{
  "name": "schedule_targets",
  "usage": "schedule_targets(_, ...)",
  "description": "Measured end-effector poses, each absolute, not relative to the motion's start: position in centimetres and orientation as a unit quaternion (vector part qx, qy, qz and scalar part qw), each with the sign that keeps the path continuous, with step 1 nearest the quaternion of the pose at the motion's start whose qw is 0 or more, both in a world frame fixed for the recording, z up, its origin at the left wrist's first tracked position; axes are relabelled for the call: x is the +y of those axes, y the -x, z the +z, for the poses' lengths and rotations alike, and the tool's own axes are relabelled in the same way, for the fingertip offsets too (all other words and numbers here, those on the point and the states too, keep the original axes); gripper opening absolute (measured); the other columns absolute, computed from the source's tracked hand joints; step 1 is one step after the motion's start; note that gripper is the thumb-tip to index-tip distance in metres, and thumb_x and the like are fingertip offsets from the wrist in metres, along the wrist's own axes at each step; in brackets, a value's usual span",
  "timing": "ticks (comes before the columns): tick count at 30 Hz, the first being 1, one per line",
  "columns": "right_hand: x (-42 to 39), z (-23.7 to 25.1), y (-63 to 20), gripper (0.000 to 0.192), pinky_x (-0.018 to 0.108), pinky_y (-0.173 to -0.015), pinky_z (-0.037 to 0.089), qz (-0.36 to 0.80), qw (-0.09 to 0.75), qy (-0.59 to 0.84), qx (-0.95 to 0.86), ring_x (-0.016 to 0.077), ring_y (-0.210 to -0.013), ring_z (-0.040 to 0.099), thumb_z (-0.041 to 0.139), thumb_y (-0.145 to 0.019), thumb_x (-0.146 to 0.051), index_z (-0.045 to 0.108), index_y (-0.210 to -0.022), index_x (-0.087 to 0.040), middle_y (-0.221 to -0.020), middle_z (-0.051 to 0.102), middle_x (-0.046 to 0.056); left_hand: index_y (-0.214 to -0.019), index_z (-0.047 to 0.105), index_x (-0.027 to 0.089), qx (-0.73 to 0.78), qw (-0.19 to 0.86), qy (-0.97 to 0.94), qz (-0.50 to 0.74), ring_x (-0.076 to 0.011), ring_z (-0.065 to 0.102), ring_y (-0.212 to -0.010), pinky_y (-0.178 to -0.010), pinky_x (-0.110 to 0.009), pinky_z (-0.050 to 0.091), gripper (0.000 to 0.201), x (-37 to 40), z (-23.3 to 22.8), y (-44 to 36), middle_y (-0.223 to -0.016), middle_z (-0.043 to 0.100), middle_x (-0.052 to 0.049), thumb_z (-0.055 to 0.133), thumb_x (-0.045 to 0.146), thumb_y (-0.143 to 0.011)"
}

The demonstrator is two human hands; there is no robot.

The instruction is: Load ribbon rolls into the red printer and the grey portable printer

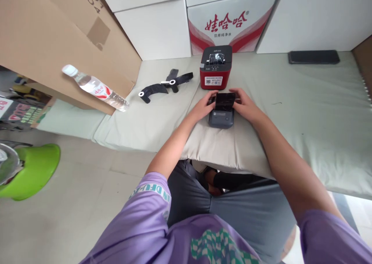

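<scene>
We are looking at a dark grey device [221, 119] with a glossy black lid. Behind it we are seeing a red printer [215, 67] with a black top and a white label. We are noting a pale green-grey pad [305, 113], a white carton [232, 20] with red swooshes and red characters, a lime green stool [31, 171], and purple sleeves [145, 221] beside a green-and-white checker print.

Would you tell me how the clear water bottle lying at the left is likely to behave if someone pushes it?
The water bottle lies on its side and is round, so it would probably roll. It looks like thin clear plastic, likely light and easily dented. It rests against the cardboard box, which may stop it.
</scene>
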State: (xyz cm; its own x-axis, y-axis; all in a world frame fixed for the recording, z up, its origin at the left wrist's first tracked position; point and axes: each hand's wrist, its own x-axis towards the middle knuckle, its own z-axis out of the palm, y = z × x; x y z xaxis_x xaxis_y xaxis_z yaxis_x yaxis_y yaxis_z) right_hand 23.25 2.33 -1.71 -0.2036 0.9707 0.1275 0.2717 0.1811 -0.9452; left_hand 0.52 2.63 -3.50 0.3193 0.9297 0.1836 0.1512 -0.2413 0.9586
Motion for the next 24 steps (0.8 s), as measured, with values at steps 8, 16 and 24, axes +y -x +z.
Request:
schedule_targets(8,-5.7,-0.7,-19.8,0.081,0.07,-0.113,0.051,0.38,0.392,0.641,-0.54,0.0408,-0.127,0.067,0.076,-0.077,-0.041,0.047,-0.151,-0.024,-0.136,0.068,0.019,-0.082,0.051,0.021,0.465,0.435,-0.579,0.509,-0.0101,0.053,-0.069,-0.073,-0.025,0.046,0.025,3.4,-3.5,-0.6,-0.073,0.055,0.004,0.062,0.03,-0.104)
schedule_targets(16,-8.5,-1.4,-12.5,0.12,0.079,-0.126,0.029,0.164,0.39,0.734,-0.531,0.0566,-0.146,0.047,0.089,-0.064,-0.05,0.031,-0.16,-0.008,-0.148,0.054,0.035,-0.072,0.054,0.021,0.436,0.429,-0.594,0.522,-0.0126,0.05,-0.067,-0.073,-0.03,0.045,0.045,3.4,-3.4,-0.4,-0.07,0.055,0.001,0.056,0.05,-0.106)
schedule_targets(24,-4.8,2.2,-17.2,0.101,0.069,-0.125,0.039,0.111,0.445,0.74,-0.493,0.0497,-0.15,0.046,0.084,-0.063,-0.034,0.039,-0.151,-0.016,-0.147,0.054,0.027,-0.072,0.053,0.021,0.468,0.424,-0.592,0.501,-0.0116,0.055,-0.07,-0.072,-0.028,0.046,0.049,3.6,-3.3,-0.6,-0.073,0.059,0.0,0.05,0.055,-0.107)
